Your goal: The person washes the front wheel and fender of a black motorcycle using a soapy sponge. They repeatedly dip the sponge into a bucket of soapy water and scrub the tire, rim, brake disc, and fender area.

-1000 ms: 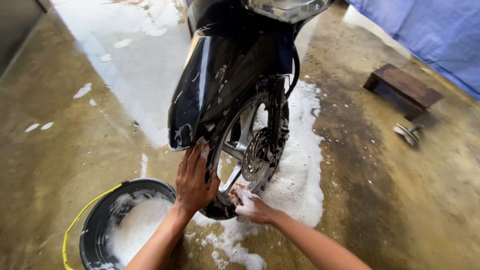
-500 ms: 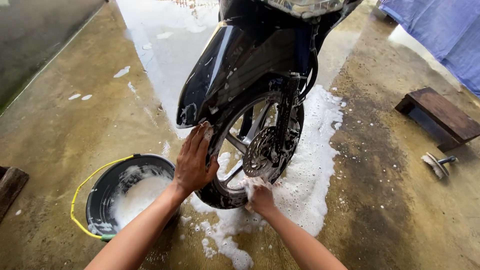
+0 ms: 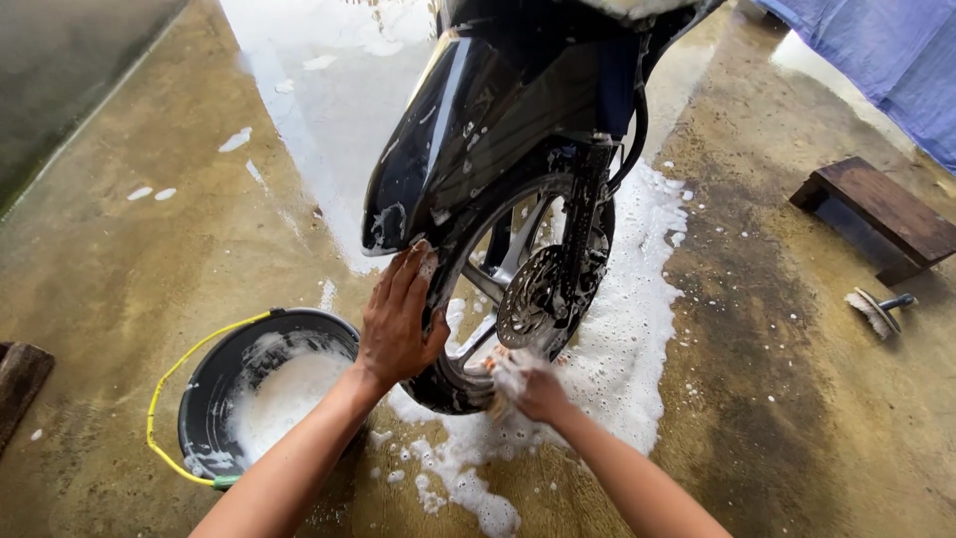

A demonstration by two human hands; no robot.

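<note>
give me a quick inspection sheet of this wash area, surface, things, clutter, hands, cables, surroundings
surface: wet concrete floor, white foam spread under and beside the wheel.
job's things: black motorbike's front wheel with brake disc, glossy black mudguard flecked with suds; black bucket with yellow handle, holding foam, close by the wheel.
clutter: scrub brush lying on the floor; low wooden stool beyond it; dark wooden piece at the frame edge.
hands: left hand flat on the tyre, fingers spread; right hand low at the rim, covered in suds, whatever it holds is hidden.
cables: black cable running down by the fork.
surroundings: blue tarp in the far corner.
</note>
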